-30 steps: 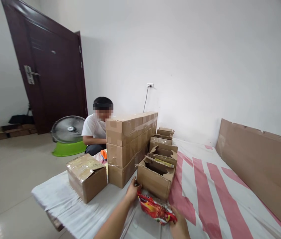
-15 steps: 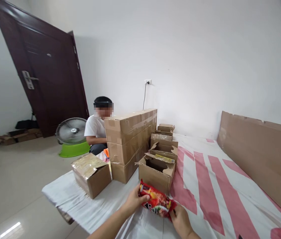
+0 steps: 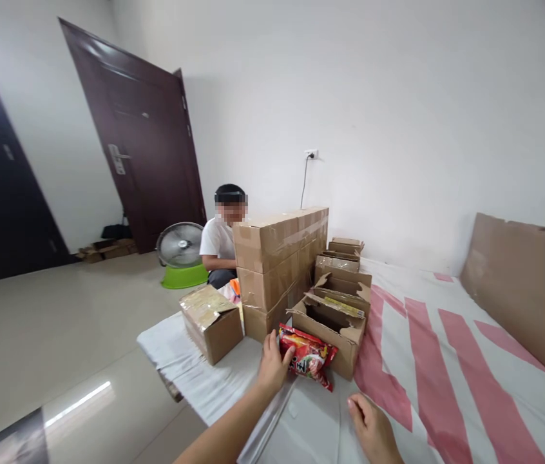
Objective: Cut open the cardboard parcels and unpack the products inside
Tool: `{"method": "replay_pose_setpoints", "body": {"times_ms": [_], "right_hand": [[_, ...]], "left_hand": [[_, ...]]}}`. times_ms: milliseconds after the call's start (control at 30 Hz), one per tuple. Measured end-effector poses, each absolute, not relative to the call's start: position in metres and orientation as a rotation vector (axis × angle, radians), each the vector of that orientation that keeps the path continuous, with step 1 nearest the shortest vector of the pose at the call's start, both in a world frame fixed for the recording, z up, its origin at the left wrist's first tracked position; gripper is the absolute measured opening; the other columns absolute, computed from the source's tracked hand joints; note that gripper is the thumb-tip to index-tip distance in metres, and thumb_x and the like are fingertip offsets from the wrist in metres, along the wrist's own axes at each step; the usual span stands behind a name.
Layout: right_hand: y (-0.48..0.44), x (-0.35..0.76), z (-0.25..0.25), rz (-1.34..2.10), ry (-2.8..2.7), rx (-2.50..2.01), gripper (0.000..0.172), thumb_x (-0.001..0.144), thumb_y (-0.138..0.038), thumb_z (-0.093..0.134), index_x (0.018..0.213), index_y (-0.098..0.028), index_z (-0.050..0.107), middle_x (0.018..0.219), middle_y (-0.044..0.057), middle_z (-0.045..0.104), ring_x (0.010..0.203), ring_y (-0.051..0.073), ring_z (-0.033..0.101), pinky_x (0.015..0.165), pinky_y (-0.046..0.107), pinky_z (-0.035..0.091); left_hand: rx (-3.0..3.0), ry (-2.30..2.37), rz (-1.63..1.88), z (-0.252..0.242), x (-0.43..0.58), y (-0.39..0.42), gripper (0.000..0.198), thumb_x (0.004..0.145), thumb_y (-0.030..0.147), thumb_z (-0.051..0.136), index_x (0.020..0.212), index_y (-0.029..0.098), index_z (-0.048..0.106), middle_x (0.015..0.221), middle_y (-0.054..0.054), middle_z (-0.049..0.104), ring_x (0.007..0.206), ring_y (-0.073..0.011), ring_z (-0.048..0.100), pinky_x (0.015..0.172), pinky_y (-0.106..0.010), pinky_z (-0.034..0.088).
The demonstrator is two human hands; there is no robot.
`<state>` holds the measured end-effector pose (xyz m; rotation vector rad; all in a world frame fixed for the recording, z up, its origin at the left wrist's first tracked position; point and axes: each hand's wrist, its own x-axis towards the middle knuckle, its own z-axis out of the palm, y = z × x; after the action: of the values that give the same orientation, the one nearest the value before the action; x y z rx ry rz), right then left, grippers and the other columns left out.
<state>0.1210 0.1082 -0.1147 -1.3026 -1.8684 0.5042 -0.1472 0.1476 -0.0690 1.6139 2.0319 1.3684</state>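
Far left on the floor: fan (image 3: 180, 243) over a green basin (image 3: 184, 276), a seated person (image 3: 218, 240) just beside. On the bed (image 3: 446, 367), a closed small box (image 3: 212, 322), then a stack of taped boxes (image 3: 277, 258). Left hand (image 3: 272, 366) next, grip pinching the red noodle packet (image 3: 310, 359) by its left edge, packet low before the open box (image 3: 333, 325). Right hand (image 3: 373, 428) off the packet since half a second ago, grip loosely curled, empty, on the sheet nearby. Far right, a cardboard sheet (image 3: 528, 283) standing upright.
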Motion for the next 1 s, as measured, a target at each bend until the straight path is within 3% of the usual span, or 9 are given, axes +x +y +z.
{"method": "replay_pose_setpoints", "body": {"times_ms": [167, 333, 400, 500, 633, 767, 900, 933, 1000], "right_hand": [[0.112, 0.124, -0.118, 0.545, -1.906, -1.289, 0.055, 0.09, -0.065, 0.029, 0.077, -0.024, 0.063, 0.073, 0.007, 0.072, 0.067, 0.023, 0.068, 0.063, 0.028, 0.049], [0.111, 0.123, -0.119, 0.534, -1.927, -1.32, 0.048, 0.092, -0.059, 0.031, 0.078, -0.024, 0.061, 0.072, 0.005, 0.07, 0.067, 0.023, 0.067, 0.063, 0.029, 0.047], [0.11, 0.123, -0.118, 0.516, -1.929, -1.335, 0.046, 0.092, -0.056, 0.032, 0.077, -0.024, 0.061, 0.071, 0.004, 0.07, 0.067, 0.023, 0.066, 0.062, 0.029, 0.046], [0.109, 0.121, -0.116, 0.487, -1.931, -1.354, 0.043, 0.093, -0.05, 0.032, 0.076, -0.024, 0.062, 0.07, 0.004, 0.069, 0.067, 0.023, 0.065, 0.062, 0.03, 0.045], [0.108, 0.118, -0.106, 0.483, -1.957, -1.349, 0.035, 0.091, -0.04, 0.036, 0.08, -0.023, 0.065, 0.073, 0.005, 0.07, 0.07, 0.022, 0.066, 0.064, 0.031, 0.047], [0.088, 0.119, -0.102, 0.493, -2.008, -1.312, 0.024, 0.08, -0.024, 0.051, 0.093, -0.024, 0.072, 0.096, 0.006, 0.073, 0.092, 0.024, 0.067, 0.084, 0.034, 0.05], [0.037, 0.127, -0.133, 0.585, -2.115, -1.205, 0.048, 0.071, -0.028, 0.07, 0.119, -0.029, 0.068, 0.134, 0.007, 0.061, 0.125, 0.035, 0.054, 0.105, 0.047, 0.042], [0.022, 0.128, -0.146, 0.644, -2.154, -1.15, 0.05, 0.072, -0.031, 0.071, 0.121, -0.031, 0.066, 0.136, 0.005, 0.058, 0.127, 0.036, 0.052, 0.106, 0.049, 0.042], [-0.009, 0.127, -0.171, 0.755, -2.152, -1.091, 0.036, 0.08, -0.035, 0.066, 0.117, -0.037, 0.068, 0.131, 0.001, 0.06, 0.126, 0.034, 0.053, 0.107, 0.05, 0.042]], "left_hand": [[1.791, 2.24, 1.283, -0.022, -0.192, 0.122, 0.058, 0.08, 0.036, 0.061, 0.135, 0.023, 0.047, 0.143, -0.01, 0.045, 0.139, -0.0278, 0.032, 0.118, -0.042, 0.02], [1.594, 2.554, 1.193, 0.029, -0.287, 0.114, 0.068, 0.077, 0.036, 0.065, 0.14, 0.024, 0.042, 0.158, -0.013, 0.016, 0.145, -0.0433, 0.004, 0.113, -0.063, 0.009], [1.541, 2.554, 1.084, 0.034, -0.318, 0.111, 0.068, 0.069, 0.038, 0.073, 0.131, 0.021, 0.052, 0.157, -0.015, 0.018, 0.141, -0.0469, 0.019, 0.111, -0.06, 0.022], [1.547, 2.495, 0.972, 0.029, -0.342, 0.102, 0.059, 0.072, 0.04, 0.067, 0.127, 0.019, 0.056, 0.154, -0.013, 0.027, 0.134, -0.0386, 0.042, 0.108, -0.046, 0.038], [1.606, 2.452, 0.902, 0.016, -0.336, 0.074, 0.057, 0.078, 0.041, 0.057, 0.132, 0.02, 0.054, 0.154, -0.011, 0.027, 0.137, -0.0363, 0.04, 0.109, -0.043, 0.039], [1.762, 2.315, 0.795, 0.015, -0.301, 0.026, 0.056, 0.077, 0.041, 0.059, 0.131, 0.029, 0.056, 0.156, -0.005, 0.032, 0.13, -0.034, 0.05, 0.103, -0.042, 0.046], [1.901, 2.14, 0.636, 0.023, -0.251, -0.026, 0.055, 0.078, 0.047, 0.059, 0.133, 0.039, 0.055, 0.155, 0.0, 0.036, 0.124, -0.0358, 0.055, 0.098, -0.044, 0.05], [1.932, 2.1, 0.636, 0.026, -0.24, -0.036, 0.055, 0.077, 0.05, 0.059, 0.132, 0.043, 0.054, 0.155, 0.003, 0.036, 0.124, -0.0362, 0.055, 0.097, -0.045, 0.051], [1.994, 1.986, 0.658, 0.029, -0.221, -0.048, 0.054, 0.075, 0.055, 0.062, 0.128, 0.05, 0.055, 0.155, 0.009, 0.035, 0.124, -0.0359, 0.055, 0.096, -0.044, 0.053]]}}
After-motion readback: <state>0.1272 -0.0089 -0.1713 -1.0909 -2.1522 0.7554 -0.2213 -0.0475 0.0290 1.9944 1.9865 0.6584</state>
